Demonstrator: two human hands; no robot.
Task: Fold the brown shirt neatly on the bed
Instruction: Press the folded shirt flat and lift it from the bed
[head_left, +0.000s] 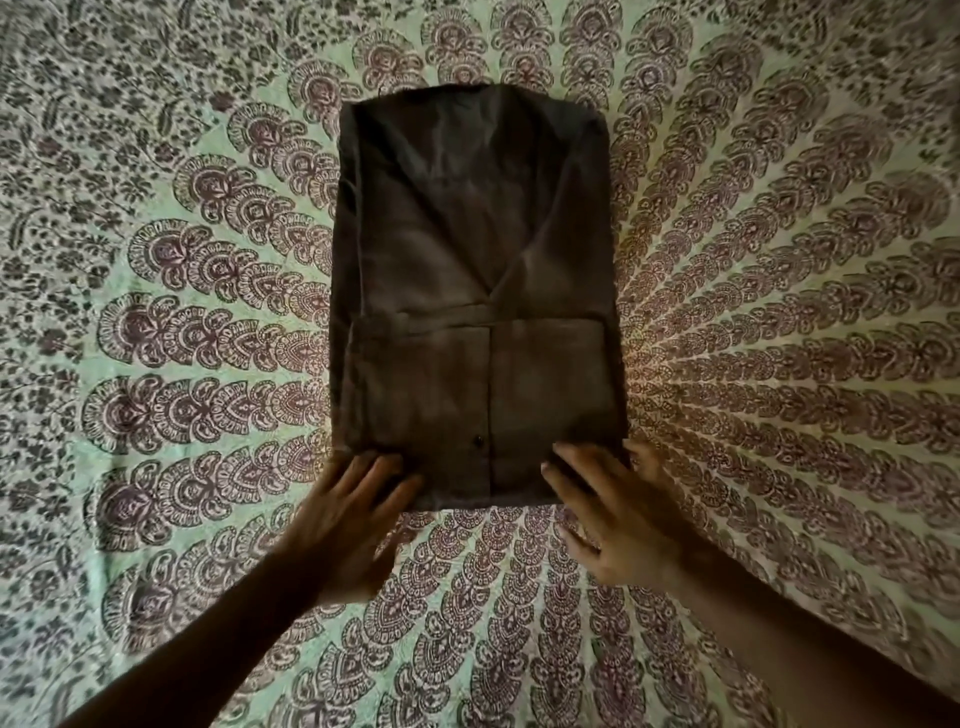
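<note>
The brown shirt (475, 291) lies in the middle of the bed as a tall folded rectangle, sleeves crossed in a V on top and a lower panel with a button placket folded up over it. My left hand (348, 519) rests flat at the shirt's near left corner, fingers spread and touching the cloth. Over at the near right corner lies my right hand (618, 514), its fingers apart, with the fingertips on the fabric and the thumb side at the shirt's edge. Neither hand pinches the cloth.
The bed is covered with a pale green sheet (182, 338) printed with a dark purple mandala of feather shapes, reaching all frame edges. Both forearms come in from the bottom corners.
</note>
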